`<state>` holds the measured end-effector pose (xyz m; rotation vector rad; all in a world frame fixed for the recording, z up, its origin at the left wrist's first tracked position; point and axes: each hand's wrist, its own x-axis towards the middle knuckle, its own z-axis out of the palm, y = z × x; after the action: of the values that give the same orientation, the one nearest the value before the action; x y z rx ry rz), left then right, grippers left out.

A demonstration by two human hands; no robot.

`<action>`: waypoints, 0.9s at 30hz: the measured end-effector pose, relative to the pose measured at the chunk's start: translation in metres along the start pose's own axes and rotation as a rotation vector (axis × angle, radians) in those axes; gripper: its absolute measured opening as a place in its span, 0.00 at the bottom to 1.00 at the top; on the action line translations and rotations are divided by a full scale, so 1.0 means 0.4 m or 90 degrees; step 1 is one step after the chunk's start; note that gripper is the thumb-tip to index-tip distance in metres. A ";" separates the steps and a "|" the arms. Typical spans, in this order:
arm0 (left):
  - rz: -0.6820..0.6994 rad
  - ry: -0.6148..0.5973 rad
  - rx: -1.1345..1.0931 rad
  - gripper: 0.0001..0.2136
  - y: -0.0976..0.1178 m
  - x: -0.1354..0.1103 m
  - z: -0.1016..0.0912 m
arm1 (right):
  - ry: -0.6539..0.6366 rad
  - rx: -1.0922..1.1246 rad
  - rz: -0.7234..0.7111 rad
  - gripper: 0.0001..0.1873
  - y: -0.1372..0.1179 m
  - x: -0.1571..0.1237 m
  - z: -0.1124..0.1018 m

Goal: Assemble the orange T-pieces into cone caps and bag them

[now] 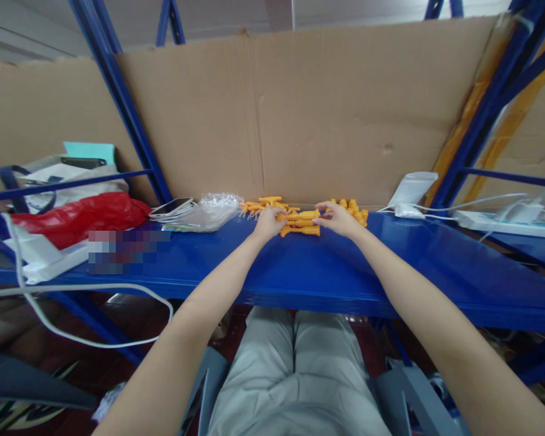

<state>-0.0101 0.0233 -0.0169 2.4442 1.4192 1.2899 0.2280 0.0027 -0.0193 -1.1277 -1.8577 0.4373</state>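
Grey trousers (290,375) lie nearest, below orange pieces (306,231) set between the left hand (269,223) and right hand (338,218).

These pieces lie side by side on a blue shelf (309,266), toward its back. The left hand's fingers curl over their left ends; the right hand, thumb and fingers parted, has its fingertips at their right ends. Whether either grips firmly, I cannot tell. Just beyond the left hand sits an orange heap (270,200) with pale spiral tips; beside the right, an orange cluster (353,209). Farther left are clear plastic packaging (211,217) and a red bag (91,212); farther right, a white packet (413,191) and a white power strip (495,223). Cardboard (336,115) stands behind.
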 end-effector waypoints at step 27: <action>0.061 -0.017 0.002 0.10 0.007 -0.011 0.014 | -0.037 0.041 0.147 0.21 -0.026 -0.011 -0.020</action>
<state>-0.0054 0.0204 -0.0222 2.5502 1.3144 1.2690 0.2302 -0.0076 -0.0103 -1.3025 -1.7566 0.6631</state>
